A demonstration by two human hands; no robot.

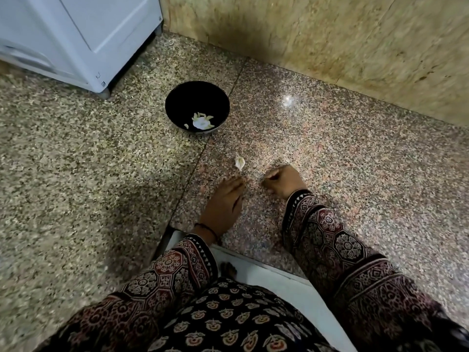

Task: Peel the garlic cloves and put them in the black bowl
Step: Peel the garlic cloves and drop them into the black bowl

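Observation:
The black bowl (197, 97) stands on the speckled stone counter (330, 153) and holds several peeled pale garlic cloves (201, 121) at its bottom. One garlic clove with papery skin (239, 162) lies on the counter between the bowl and my hands. My left hand (223, 201) reaches forward with its fingers stretched out, the tips touching the counter just below that clove. My right hand (284, 181) sits close beside it, knuckles up and fingers curled under. Whatever lies inside those fingers is hidden.
A white appliance (76, 34) stands at the back left corner, close to the bowl. A yellowish stone wall (330, 34) runs along the back. The counter's front edge (253, 262) lies under my patterned sleeves, with a white floor below it.

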